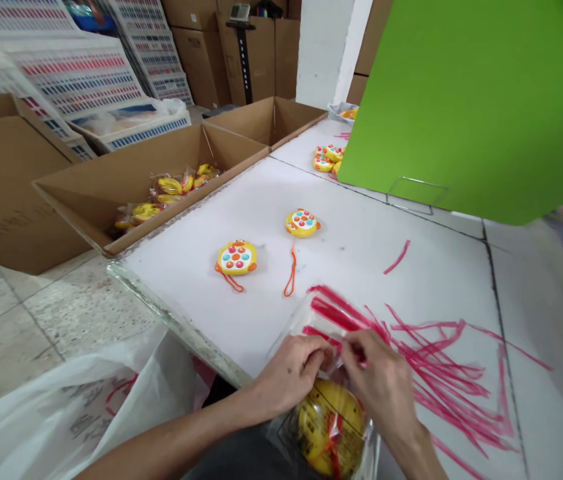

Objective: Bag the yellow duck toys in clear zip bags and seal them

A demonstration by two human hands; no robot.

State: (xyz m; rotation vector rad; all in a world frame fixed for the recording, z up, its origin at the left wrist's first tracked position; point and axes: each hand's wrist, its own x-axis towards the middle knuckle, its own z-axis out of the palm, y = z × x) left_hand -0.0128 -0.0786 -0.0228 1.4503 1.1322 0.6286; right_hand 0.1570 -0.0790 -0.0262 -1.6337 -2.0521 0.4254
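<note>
Both of my hands are closed at the mouth of a clear plastic bag (372, 445), near the table's front edge. My left hand (295, 375) pinches the bag's upper left, and my right hand (380, 381) pinches its upper right. Inside the bag sits a round yellow toy (334, 417), with a red-orange cord across it. Just beyond my fingers lie flat clear bags with red strips (334, 313). Farther off, a yellow toy with coloured buttons (236, 257) lies with its orange cord. A second such toy (303, 222) rests near a loose orange loop (290, 272).
Several loose red strips (451, 373) cover the table (261, 193) on the right. An open cardboard box (86, 193) with bagged yellow toys stands along the left edge, another box (291, 127) behind it. A green panel (476, 100) overhangs the right. A white sack (126, 393) is at lower left.
</note>
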